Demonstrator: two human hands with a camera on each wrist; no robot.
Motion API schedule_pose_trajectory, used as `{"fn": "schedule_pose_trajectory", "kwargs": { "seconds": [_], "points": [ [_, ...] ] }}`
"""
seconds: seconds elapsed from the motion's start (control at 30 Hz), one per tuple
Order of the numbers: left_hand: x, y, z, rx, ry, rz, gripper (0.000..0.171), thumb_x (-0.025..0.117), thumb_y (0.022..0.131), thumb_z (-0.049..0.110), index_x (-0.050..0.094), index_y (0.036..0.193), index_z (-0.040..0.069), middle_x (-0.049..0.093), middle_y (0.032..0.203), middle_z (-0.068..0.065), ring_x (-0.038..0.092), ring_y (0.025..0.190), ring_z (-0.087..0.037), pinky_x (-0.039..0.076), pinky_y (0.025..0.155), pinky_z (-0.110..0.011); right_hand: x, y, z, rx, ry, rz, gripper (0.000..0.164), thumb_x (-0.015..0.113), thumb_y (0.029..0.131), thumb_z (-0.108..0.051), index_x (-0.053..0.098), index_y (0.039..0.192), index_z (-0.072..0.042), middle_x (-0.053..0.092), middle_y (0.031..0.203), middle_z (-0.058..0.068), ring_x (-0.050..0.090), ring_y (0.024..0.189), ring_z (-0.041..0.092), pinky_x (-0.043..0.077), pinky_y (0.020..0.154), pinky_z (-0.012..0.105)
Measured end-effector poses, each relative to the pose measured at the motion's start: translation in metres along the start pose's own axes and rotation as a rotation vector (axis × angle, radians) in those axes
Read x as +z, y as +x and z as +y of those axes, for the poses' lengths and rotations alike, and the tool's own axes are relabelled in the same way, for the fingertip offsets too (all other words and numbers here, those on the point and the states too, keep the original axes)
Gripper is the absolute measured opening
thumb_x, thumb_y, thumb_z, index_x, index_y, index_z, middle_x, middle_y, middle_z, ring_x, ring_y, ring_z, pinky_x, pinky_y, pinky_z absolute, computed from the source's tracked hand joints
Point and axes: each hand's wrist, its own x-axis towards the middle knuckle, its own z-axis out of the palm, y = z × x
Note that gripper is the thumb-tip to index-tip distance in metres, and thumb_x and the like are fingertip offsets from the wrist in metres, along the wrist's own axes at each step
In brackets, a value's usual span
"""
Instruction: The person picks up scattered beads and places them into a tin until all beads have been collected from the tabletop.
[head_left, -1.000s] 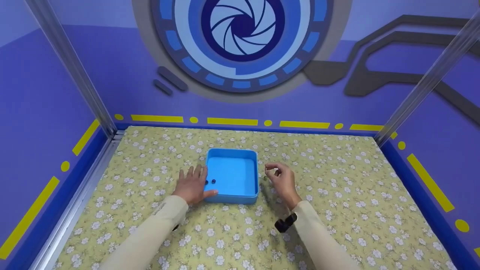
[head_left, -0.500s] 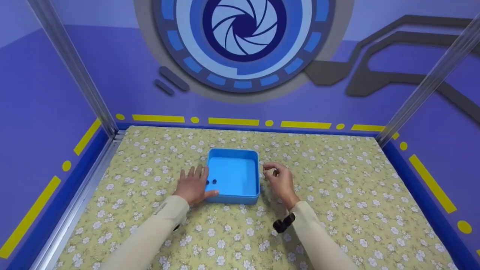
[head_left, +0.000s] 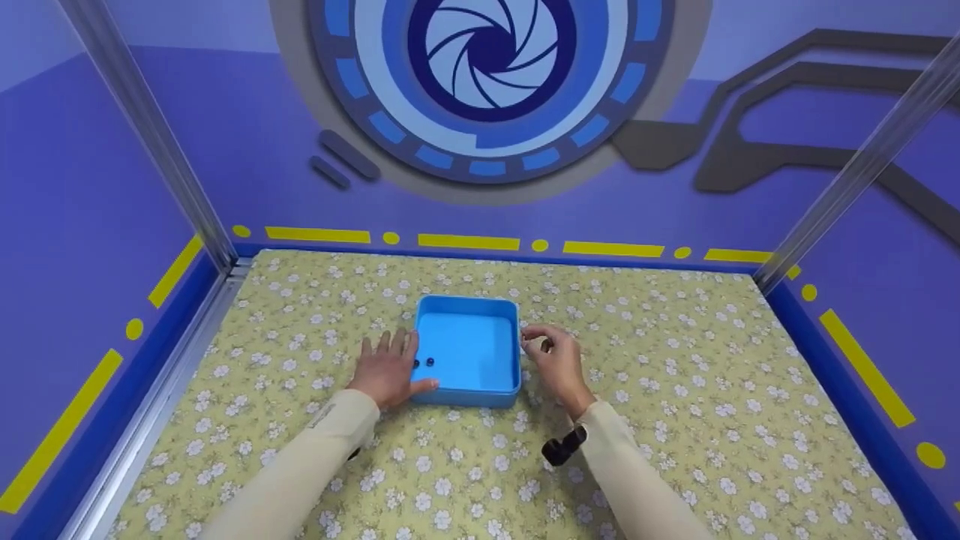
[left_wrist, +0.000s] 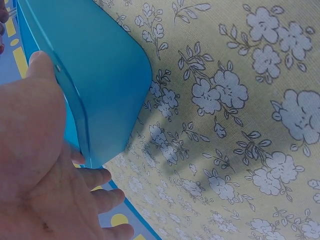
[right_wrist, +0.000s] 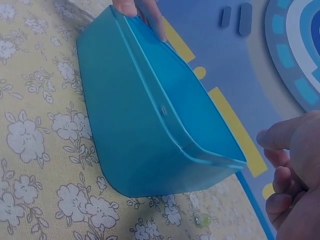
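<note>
Brace the box lightly, left hand spread; I can't tell whether your curled right hand holds anything.

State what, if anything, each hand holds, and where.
The left hand merely rests on the blue box's rim; whether the right hand pinches anything cannot be told.

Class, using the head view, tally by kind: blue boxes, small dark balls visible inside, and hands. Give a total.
Blue box: 1
Small dark balls: 2
Hands, left hand and right hand: 2
Total: 5
</note>
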Motion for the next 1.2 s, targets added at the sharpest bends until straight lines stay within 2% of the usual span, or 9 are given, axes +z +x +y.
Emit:
{"fn": "schedule_pose_trajectory", "kwargs": {
  "seconds": [0.13, 0.43, 0.9, 1.2],
  "points": [
    [0.002, 0.002, 0.0, -0.002, 0.003, 0.001, 0.094, 0.054, 0.086, 0.068, 0.029, 0.152, 0.006, 0.032, 0.156, -0.019, 0.032, 0.142, -0.042, 0.023, 0.113, -0.065, 0.001, 0.0, 0.0, -0.011, 0.011, -0.007, 0.015, 0.068, 0.089, -0.009, 0.074, 0.103, -0.009, 0.068, 0.099, 0.004, 0.05, 0.073, 0.016, 0.041, 0.063, 0.025],
    [0.002, 0.001, 0.0, 0.011, 0.005, 0.006, 0.094, 0.054, 0.086, 0.068, 0.03, 0.152, 0.005, 0.033, 0.155, -0.019, 0.033, 0.142, -0.042, 0.025, 0.112, -0.065, 0.004, -0.001, -0.002, -0.007, 0.009, -0.013, 0.018, 0.068, 0.089, -0.009, 0.073, 0.106, -0.006, 0.069, 0.099, 0.004, 0.051, 0.076, 0.016, 0.041, 0.066, 0.026],
    [0.0, 0.001, 0.0, 0.002, -0.025, -0.023, 0.094, 0.053, 0.087, 0.067, 0.027, 0.153, 0.004, 0.029, 0.157, -0.019, 0.029, 0.144, -0.042, 0.02, 0.114, -0.066, 0.009, -0.002, -0.004, 0.068, 0.015, -0.035, 0.015, 0.067, 0.091, -0.013, 0.073, 0.104, -0.018, 0.069, 0.1, 0.001, 0.052, 0.079, 0.018, 0.043, 0.066, 0.027],
    [0.001, 0.002, 0.0, -0.003, -0.014, -0.026, 0.095, 0.052, 0.087, 0.068, 0.025, 0.153, 0.006, 0.028, 0.158, -0.018, 0.028, 0.144, -0.042, 0.02, 0.114, -0.065, 0.011, -0.003, -0.003, 0.026, 0.024, -0.049, 0.017, 0.067, 0.091, -0.012, 0.073, 0.107, -0.012, 0.07, 0.099, 0.0, 0.052, 0.078, 0.017, 0.043, 0.065, 0.026]
  ]
}}
